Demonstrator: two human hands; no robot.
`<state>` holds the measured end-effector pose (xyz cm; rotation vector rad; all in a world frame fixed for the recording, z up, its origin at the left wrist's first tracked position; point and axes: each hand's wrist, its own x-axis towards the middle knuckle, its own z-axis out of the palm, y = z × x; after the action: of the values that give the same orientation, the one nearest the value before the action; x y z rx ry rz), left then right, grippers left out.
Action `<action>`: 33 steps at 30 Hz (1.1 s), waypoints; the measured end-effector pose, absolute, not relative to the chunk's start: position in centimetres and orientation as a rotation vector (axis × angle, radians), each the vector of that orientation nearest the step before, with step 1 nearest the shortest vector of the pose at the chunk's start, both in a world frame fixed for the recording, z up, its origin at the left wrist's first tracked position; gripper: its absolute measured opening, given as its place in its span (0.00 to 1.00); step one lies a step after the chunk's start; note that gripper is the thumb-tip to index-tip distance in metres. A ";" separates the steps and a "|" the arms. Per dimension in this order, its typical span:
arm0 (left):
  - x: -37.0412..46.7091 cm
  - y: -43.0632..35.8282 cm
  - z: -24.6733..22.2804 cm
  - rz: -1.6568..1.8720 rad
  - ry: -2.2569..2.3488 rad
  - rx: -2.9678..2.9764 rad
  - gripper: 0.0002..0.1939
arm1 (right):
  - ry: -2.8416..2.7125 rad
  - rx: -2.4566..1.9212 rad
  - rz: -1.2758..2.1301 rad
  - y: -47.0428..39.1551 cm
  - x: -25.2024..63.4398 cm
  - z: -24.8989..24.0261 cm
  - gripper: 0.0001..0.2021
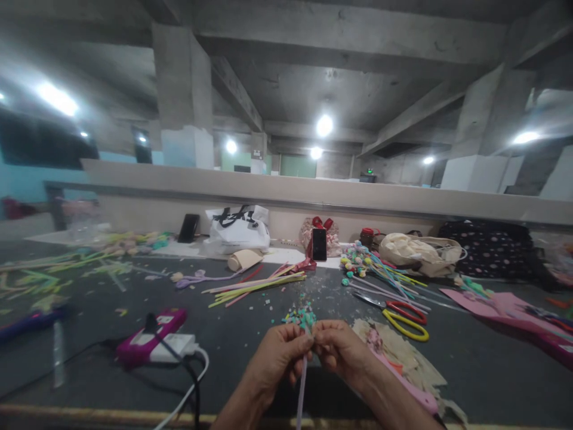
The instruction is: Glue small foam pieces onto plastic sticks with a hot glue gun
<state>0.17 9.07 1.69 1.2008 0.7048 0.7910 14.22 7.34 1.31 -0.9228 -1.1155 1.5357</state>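
My left hand [285, 352] and my right hand [336, 346] meet near the table's front edge, fingertips pinched together. Between them is the upper end of a pale lilac pipe cleaner [301, 394], which hangs down out of the picture. The fingers partly hide that end. Just beyond the fingertips lies a pile of small green, pink and yellow clippings [301, 313]. Scissors [396, 313] with one red and one yellow handle rest to the right of my hands. A bundle of yellow and pink pipe cleaners [257, 285] lies further back.
A magenta power strip [172, 321] with a white plug and cords sits at left. Beige scraps and a pink-handled tool [418, 391] lie by my right forearm. Finished-looking coloured stems [358, 257], a phone [319, 244] and a white bag [239, 230] line the back.
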 end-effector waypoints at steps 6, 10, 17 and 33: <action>0.6 8.9 1.4 0.789 0.701 1.130 0.16 | -1.121 -0.964 1.543 7.3 14.6 1.4 0.09; 0.7 8.9 1.4 0.754 0.660 1.044 0.14 | -1.164 -1.009 1.360 6.7 14.9 1.9 0.12; 0.7 8.6 1.6 0.705 0.627 0.978 0.14 | -1.291 -1.099 1.047 5.4 15.2 2.4 0.09; 1.0 8.0 1.4 0.686 0.626 1.017 0.14 | -1.846 -1.173 0.362 4.1 15.5 3.0 0.05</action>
<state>1.01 8.00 1.44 1.0174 0.6255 0.6864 15.55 4.05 2.99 -1.1731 -1.8462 0.3616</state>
